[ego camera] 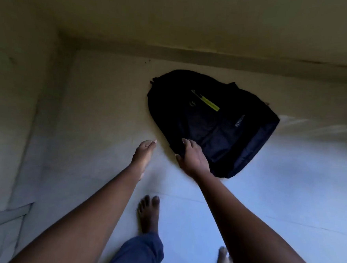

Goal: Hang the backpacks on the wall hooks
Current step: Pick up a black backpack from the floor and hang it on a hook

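A black backpack (212, 121) with a yellow-green stripe lies flat on the pale floor close to the wall. My right hand (192, 157) rests on its near left edge, fingers curled over the fabric. Just to the left of the bag, my left hand (144, 153) hovers with fingers together and nothing in it, not touching the backpack. No wall hooks are in view.
The wall's base (214, 58) runs along the far side of the bag. A corner and a second wall (16, 100) stand at the left. My bare feet (148, 213) and a blue trouser leg are on the floor below my arms.
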### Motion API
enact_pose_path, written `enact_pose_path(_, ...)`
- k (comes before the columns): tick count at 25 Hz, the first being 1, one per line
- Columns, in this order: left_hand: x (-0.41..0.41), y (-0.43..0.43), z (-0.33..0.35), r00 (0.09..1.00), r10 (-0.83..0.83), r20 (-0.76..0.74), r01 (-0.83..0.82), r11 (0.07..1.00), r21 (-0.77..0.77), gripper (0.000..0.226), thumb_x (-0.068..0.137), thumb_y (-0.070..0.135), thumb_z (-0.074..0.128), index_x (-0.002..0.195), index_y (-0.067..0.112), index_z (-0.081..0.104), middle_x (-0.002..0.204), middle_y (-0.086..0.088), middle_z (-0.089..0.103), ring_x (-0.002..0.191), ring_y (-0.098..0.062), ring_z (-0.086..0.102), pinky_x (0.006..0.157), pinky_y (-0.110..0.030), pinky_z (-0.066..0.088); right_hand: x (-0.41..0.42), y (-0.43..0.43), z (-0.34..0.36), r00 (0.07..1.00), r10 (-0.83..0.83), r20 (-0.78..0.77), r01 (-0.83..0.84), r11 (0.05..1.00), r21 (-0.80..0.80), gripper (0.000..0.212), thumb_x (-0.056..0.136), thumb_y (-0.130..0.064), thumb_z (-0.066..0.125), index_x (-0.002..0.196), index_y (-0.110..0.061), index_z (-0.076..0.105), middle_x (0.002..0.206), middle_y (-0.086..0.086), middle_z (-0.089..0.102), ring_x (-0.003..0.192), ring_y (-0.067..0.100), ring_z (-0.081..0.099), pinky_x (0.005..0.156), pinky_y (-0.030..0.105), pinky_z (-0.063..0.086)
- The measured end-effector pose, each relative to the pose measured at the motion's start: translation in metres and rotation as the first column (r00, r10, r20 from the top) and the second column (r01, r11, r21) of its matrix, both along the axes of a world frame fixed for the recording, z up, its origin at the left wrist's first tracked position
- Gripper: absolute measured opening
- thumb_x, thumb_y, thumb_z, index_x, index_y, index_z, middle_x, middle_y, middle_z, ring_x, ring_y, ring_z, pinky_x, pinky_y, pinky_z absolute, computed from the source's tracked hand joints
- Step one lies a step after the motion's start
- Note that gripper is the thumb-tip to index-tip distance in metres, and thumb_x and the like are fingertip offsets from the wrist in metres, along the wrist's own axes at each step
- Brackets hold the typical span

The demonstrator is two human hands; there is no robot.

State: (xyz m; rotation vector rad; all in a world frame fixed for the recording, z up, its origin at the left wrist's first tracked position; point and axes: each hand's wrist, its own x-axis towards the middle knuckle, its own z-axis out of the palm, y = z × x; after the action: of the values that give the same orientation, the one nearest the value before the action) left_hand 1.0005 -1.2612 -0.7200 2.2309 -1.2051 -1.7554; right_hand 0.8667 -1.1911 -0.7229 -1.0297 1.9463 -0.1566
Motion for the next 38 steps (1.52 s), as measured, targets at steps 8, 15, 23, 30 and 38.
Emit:
enact_pose_path(8, 0.005, -0.034, -0.141, 0.999, -0.045, -0.01, 0.046, 0.997, 0.065, 0.026, 0.093, 0.032, 0.046, 0.112, 0.018, 0.057, 0.106, 0.004, 0.049, 0.101, -0.014, 0.046, 0.087, -0.03, 0.035, 0.012, -0.019, -0.178, 0.799, 0.475, -0.368, -0.431, 0.88, 0.201, 0.061, 0.096, -0.011, 0.021, 0.151, -0.018, -0.005, 0.157, 0.022, -0.01, 0.142, 0.05, 0.0, 0.114, 0.057, 0.015)
enact_pose_path(15, 0.0, 0.004, -0.073, 0.979, 0.188, -0.083, -0.169, 0.966, 0.194, 0.042, 0.094, 0.033, 0.044, 0.133, 0.016, 0.042, 0.136, -0.008, 0.048, 0.116, -0.022, 0.049, 0.097, -0.039, 0.038, -0.016, 0.003, -0.077, 0.963, 0.243, -0.114, -0.241, 0.97, 0.028, 0.056, 0.089, -0.006, 0.042, 0.141, -0.027, 0.037, 0.134, 0.013, 0.057, 0.115, 0.036, 0.056, 0.091, 0.038, 0.044)
enact_pose_path(23, -0.03, 0.068, 0.093, 0.882, 0.456, -0.119, -0.365, 0.82, 0.44, 0.082, 0.068, 0.058, 0.066, 0.136, 0.023, 0.036, 0.134, -0.01, 0.052, 0.109, -0.034, 0.058, 0.081, -0.051, 0.052, -0.046, 0.106, 0.11, 0.711, -0.269, 0.65, 0.327, 0.944, 0.034, 0.025, 0.092, -0.004, 0.052, 0.114, -0.002, 0.063, 0.11, 0.005, 0.067, 0.103, 0.012, 0.059, 0.101, 0.033, 0.044)
enact_pose_path(30, -0.033, 0.146, 0.243, 0.915, 0.379, -0.137, -0.354, 0.918, 0.178, 0.028, 0.093, 0.013, 0.044, 0.118, 0.004, 0.046, 0.105, -0.017, 0.057, 0.085, -0.029, 0.059, 0.058, -0.033, 0.049, -0.028, 0.196, 0.272, 0.442, -0.463, 0.769, 0.507, 0.836, 0.212, 0.025, 0.093, -0.008, 0.051, 0.114, -0.007, 0.065, 0.091, -0.007, 0.072, 0.081, 0.0, 0.067, 0.075, 0.015, 0.051)
enact_pose_path(38, -0.007, 0.249, 0.42, 0.981, 0.041, -0.191, -0.072, 0.985, -0.155, 0.021, 0.089, 0.012, 0.055, 0.109, 0.01, 0.061, 0.104, -0.011, 0.069, 0.09, -0.025, 0.065, 0.091, -0.04, 0.05, -0.011, 0.223, 0.436, 0.499, -0.431, 0.752, 0.651, 0.759, 0.003, 0.035, 0.086, -0.03, 0.063, 0.12, -0.023, 0.06, 0.119, 0.0, 0.064, 0.103, 0.008, 0.059, 0.092, 0.031, 0.049)
